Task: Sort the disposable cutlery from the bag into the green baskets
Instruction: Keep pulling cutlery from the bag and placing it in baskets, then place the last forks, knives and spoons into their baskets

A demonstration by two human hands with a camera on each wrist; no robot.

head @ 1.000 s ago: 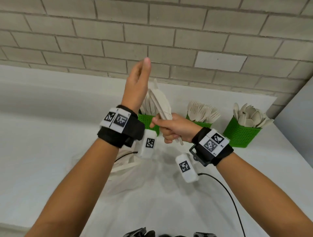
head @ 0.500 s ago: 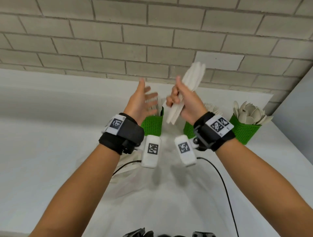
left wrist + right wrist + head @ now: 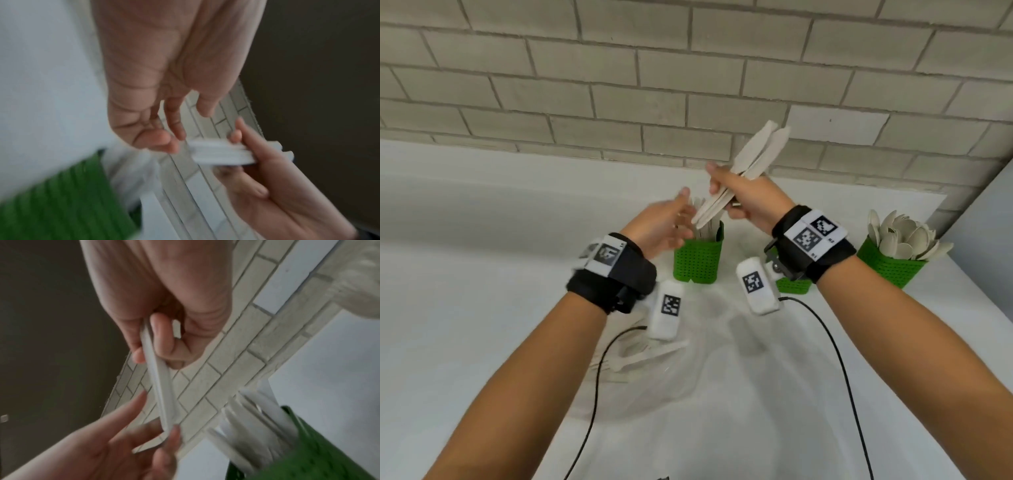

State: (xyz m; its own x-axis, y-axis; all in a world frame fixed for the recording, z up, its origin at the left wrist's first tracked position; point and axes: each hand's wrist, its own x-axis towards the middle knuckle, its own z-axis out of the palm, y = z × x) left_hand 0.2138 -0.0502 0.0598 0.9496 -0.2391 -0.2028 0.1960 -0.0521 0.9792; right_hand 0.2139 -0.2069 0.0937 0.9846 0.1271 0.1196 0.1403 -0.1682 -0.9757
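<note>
My right hand [image 3: 739,195] grips a bundle of pale flat knives [image 3: 756,154], tilted with the blades up toward the brick wall and the handles down-left. The handle ends hang just above the left green basket [image 3: 698,260], which holds more knives. My left hand [image 3: 664,226] is spread open beside those handle ends; in the right wrist view its fingertips [image 3: 174,431] touch the bundle's lower end [image 3: 162,402]. The left wrist view shows the same bundle [image 3: 220,152] end-on in the right hand [image 3: 277,186], blurred.
The middle green basket [image 3: 792,286] is mostly hidden behind my right wrist. The right green basket [image 3: 887,263] holds spoons [image 3: 900,236]. A clear plastic bag [image 3: 688,383] with pale cutlery [image 3: 640,356] lies on the white table under my forearms. Brick wall behind.
My right hand lifted the knife bundle and turned it blades-up above the left basket. My left hand dropped from raised high to beside the bundle's lower end.
</note>
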